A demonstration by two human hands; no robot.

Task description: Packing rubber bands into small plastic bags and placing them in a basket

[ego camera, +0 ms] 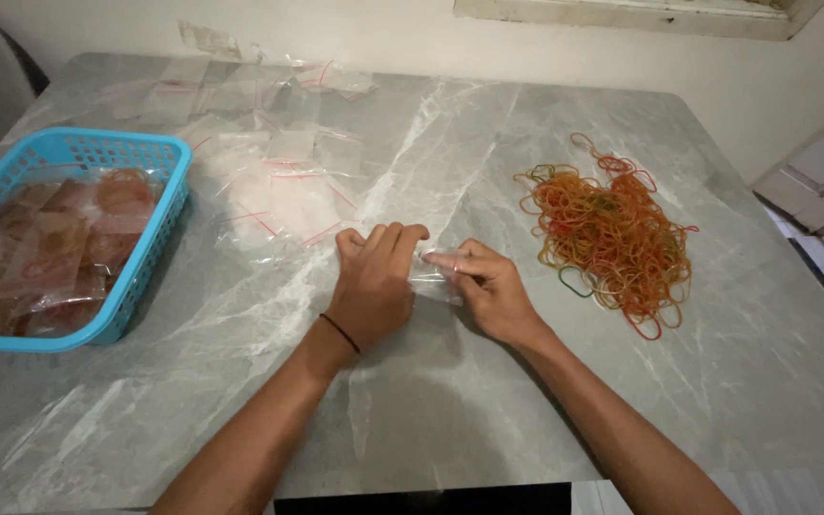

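My left hand [374, 281] and my right hand [488, 286] meet at the middle of the grey marble table [450, 410]. Between them lies a small clear plastic zip bag [431, 277], pinched by the fingers of both hands and mostly hidden under them. A black band sits on my left wrist. A loose pile of orange, red and green rubber bands [612, 234] lies just right of my right hand. Several empty clear zip bags with red seal lines [269, 172] are spread beyond my left hand.
A blue plastic basket [159, 153] at the table's left edge holds several filled clear bags of rubber bands [59, 248]. A white wall runs behind the table, and a grey chair back shows at the far left.
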